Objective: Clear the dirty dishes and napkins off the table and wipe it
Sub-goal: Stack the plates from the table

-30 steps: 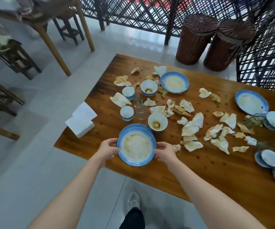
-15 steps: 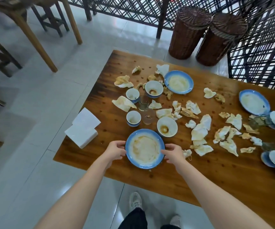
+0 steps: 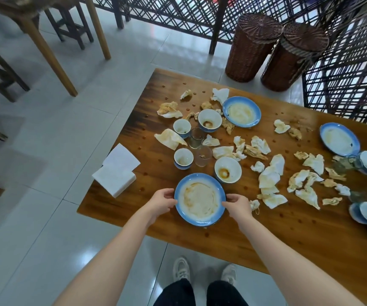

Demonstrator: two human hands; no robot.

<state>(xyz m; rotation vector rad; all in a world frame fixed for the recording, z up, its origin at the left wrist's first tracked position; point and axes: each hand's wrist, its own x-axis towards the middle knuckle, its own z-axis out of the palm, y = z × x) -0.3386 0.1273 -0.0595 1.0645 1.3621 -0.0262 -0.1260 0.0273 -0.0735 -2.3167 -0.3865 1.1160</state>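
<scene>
Wooden tabletop [image 3: 277, 239] is recorded against floor tiles [image 3: 90, 120]. At its left edge a stack of clean napkins [image 3: 114, 173] is noted. Near the front edge the blue-rimmed plate [image 3: 200, 198] is held level, face up, between both hands: left rim gripped by the left hand [image 3: 161, 200], right rim by the right hand [image 3: 236, 204], fingers curled, neither nearer. No long axis is presented, the plate being round. Rightward, crumpled napkins [image 3: 268, 182] are strewn.
</scene>
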